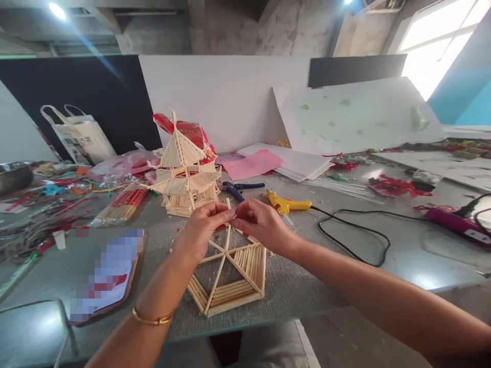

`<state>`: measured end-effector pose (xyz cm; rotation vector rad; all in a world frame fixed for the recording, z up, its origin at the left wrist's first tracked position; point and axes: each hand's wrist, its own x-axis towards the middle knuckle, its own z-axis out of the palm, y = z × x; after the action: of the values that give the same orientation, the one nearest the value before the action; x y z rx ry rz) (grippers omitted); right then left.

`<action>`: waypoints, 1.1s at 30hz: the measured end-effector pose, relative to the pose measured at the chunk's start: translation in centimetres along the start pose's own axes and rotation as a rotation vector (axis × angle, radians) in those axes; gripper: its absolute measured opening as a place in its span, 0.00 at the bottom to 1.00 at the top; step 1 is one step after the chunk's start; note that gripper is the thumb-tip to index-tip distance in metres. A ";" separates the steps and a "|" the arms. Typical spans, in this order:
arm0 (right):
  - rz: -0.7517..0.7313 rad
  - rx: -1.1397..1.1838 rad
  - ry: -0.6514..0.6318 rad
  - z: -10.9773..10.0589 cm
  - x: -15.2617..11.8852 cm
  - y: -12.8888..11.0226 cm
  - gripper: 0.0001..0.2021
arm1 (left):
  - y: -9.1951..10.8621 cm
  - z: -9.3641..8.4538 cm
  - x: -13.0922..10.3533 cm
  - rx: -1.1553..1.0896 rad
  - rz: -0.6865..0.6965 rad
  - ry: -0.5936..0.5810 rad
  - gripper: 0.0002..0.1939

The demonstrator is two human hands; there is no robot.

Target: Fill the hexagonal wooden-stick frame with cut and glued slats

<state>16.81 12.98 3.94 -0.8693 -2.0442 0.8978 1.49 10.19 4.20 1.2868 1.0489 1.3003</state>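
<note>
A six-sided wooden stick frame [223, 260] with spokes meeting at its middle lies on the table in front of me. Rows of sticks fill its near and right sections. Over its far side, my left hand [203, 225] and my right hand [261, 222] meet, thumbs and forefingers pinched close together. What lies between the fingertips is too small to make out. A pale stick end pokes up just behind them. Behind my left hand stands a tiered stick pagoda [184, 179] with a pointed roof.
Blue-handled pliers [238, 190] and a yellow glue gun [287, 203] lie beyond my hands; the gun's black cord runs right toward a purple power strip [456, 222]. Left are a phone [111, 273] and packed sticks [125, 204]. Pink paper [253, 164] and scraps lie behind.
</note>
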 end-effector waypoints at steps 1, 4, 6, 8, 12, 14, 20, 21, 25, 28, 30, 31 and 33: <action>0.001 0.012 -0.010 0.0 0.0 0.1 0.14 | 0.0 0.0 0.1 0.036 0.008 -0.005 0.09; -0.046 -0.190 -0.052 -0.8 0.3 0.0 0.13 | 0.5 -0.6 0.1 0.329 0.080 0.093 0.10; -0.043 -0.472 -0.081 -1.8 0.6 0.0 0.12 | 1.1 -1.6 -0.4 0.703 0.124 0.246 0.09; 0.037 -0.717 -0.138 -2.4 0.9 0.4 0.11 | 1.3 -3.1 -1.4 1.054 0.101 0.287 0.07; 0.173 -0.899 -0.277 -2.3 1.2 2.0 0.12 | 0.6 -5.5 -4.0 1.310 -0.010 0.253 0.08; 0.171 -0.879 -0.306 -1.9 1.2 2.6 0.11 | 0.0 -5.9 -5.0 1.333 -0.062 0.225 0.09; 0.165 -0.758 -0.245 -1.9 1.4 2.8 0.08 | -0.9 -5.8 -6.0 1.165 -0.146 0.254 0.11; 0.160 -0.741 -0.235 -2.1 1.5 2.8 0.09 | -1.0 -6.0 -6.0 1.130 -0.129 0.274 0.11; 0.123 -0.693 -0.203 -2.7 1.7 2.4 0.09 | -1.1 -6.9 -5.8 1.007 -0.049 0.335 0.12; 0.143 -0.696 -0.222 -2.7 1.7 2.1 0.09 | -1.1 -7.0 -5.6 0.989 -0.034 0.334 0.13; 0.165 -0.712 -0.240 -2.4 1.6 2.2 0.08 | -1.1 -6.8 -5.5 1.020 -0.060 0.306 0.12; 0.169 -0.719 -0.248 -2.3 1.5 2.3 0.08 | -1.2 -6.6 -5.6 1.043 -0.082 0.292 0.12; 0.155 -0.736 -0.261 -2.1 1.5 2.6 0.08 | -1.2 -6.3 -5.7 1.083 -0.125 0.268 0.12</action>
<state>18.49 16.15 3.36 -1.3621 -2.6158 0.3203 -5.00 5.14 1.78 1.7768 2.1469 0.7880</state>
